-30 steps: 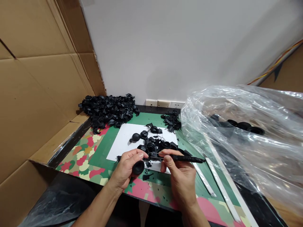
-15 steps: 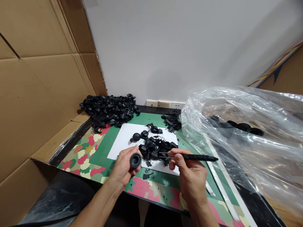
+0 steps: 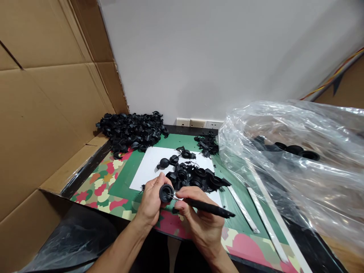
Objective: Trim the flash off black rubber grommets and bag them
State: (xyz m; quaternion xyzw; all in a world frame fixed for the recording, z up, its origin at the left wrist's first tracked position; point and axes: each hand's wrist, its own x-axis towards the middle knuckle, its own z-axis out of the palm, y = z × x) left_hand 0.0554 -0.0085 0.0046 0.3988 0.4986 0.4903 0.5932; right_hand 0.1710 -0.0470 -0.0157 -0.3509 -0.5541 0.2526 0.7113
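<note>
My left hand [image 3: 152, 199] is closed around a round black rubber cap [image 3: 166, 193], its hollow side turned up toward me. Held like a pen in my right hand [image 3: 200, 216] are tweezers [image 3: 209, 208] with a thick black handle and thin metal prongs. The prong tips reach into the cap's hollow. Just beyond both hands, a heap of black rubber pieces [image 3: 196, 176] lies on a white sheet [image 3: 142, 172]. Several round black pieces [image 3: 164, 163] lie at the heap's far left.
A large pile of black rubber parts [image 3: 133, 131] stands at the back left beside a cardboard wall [image 3: 57, 102]. Black scraps [image 3: 207, 144] lie at the back right. A clear plastic bag [image 3: 278, 125] with black parts [image 3: 309, 155] fills the right. White strips [image 3: 267, 223] lie on the mat.
My right hand has moved left with the tweezers, from the heap to the cap, and their tips are now inside it. My left hand still holds the cap, shifted slightly right.
</note>
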